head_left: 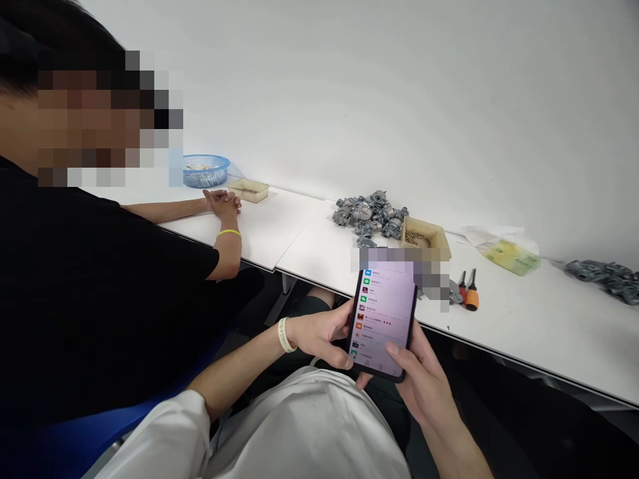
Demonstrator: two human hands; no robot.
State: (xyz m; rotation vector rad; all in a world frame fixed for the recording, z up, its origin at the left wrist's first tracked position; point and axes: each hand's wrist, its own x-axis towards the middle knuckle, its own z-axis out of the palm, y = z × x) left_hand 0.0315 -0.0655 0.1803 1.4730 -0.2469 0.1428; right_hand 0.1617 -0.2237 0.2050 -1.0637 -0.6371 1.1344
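A smartphone [382, 319] with a lit screen is held upright over my lap, just off the table's front edge. Its screen shows a list with small coloured icons; the top part is blurred out. My left hand [322, 332] grips the phone's left side, the thumb near its lower corner. Around the right side and lower back curls my right hand [424, 372], its thumb over the lower part of the screen. A cream wristband circles my left wrist. Behind the phone lies a pile of grey metal castings [369, 213].
On the white table [524, 319] stand a cream tray [439, 243] of small brass-coloured parts, two screwdrivers [472, 296], a plastic bag [514, 256] and more castings [606, 279]. Leftward are a blue basket [206, 174], another tray [249, 191] and a person [100, 299] with clasped hands.
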